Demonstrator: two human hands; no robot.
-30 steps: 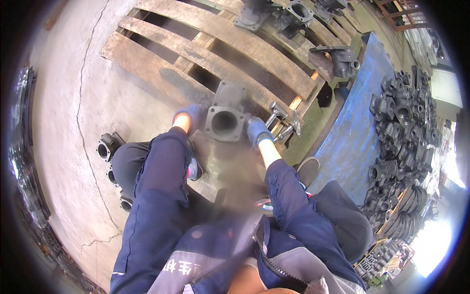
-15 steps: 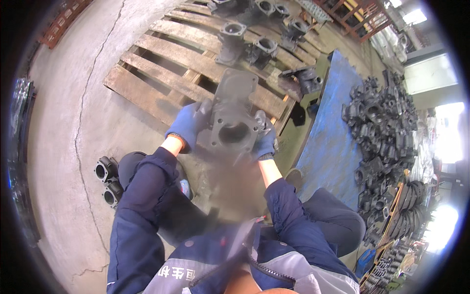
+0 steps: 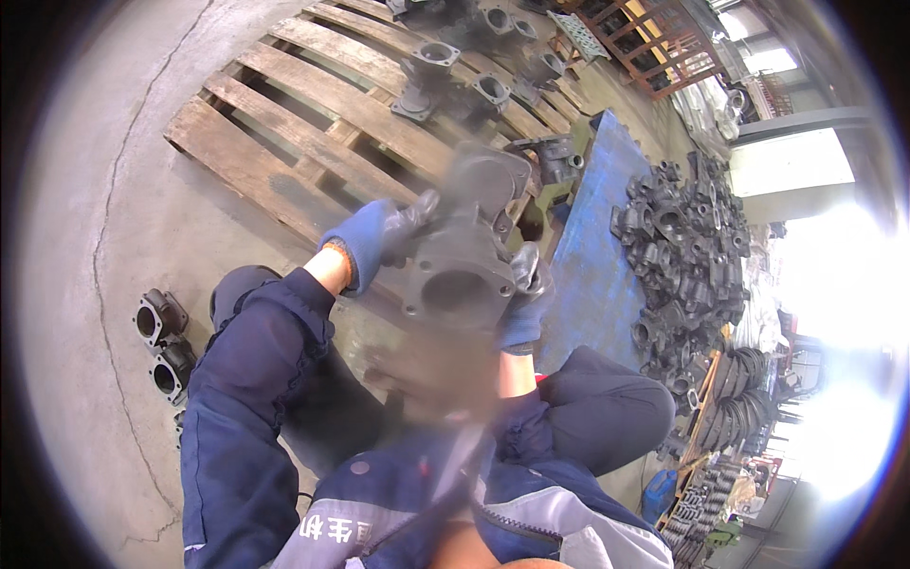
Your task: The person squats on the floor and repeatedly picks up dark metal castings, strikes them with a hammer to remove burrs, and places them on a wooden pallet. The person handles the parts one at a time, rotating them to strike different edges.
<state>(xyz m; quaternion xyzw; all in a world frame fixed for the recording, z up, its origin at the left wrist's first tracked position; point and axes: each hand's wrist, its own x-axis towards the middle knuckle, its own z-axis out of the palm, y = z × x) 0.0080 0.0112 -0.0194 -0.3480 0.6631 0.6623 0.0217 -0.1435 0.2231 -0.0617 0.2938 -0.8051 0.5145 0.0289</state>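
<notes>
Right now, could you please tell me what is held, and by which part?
A dark casting, held by its sides: left hand at its left, right hand by the near flange.

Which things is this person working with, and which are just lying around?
Working with:
- grey metal casting
- left hand, at its side
- right hand, gripping it

Seemingly just lying around:
- wooden pallet
- castings on the pallet
- castings on the floor
- heaped castings

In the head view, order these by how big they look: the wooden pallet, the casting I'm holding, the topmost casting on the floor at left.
1. Wooden pallet
2. Held casting, likely enlarged by nearness
3. Topmost floor casting
</notes>
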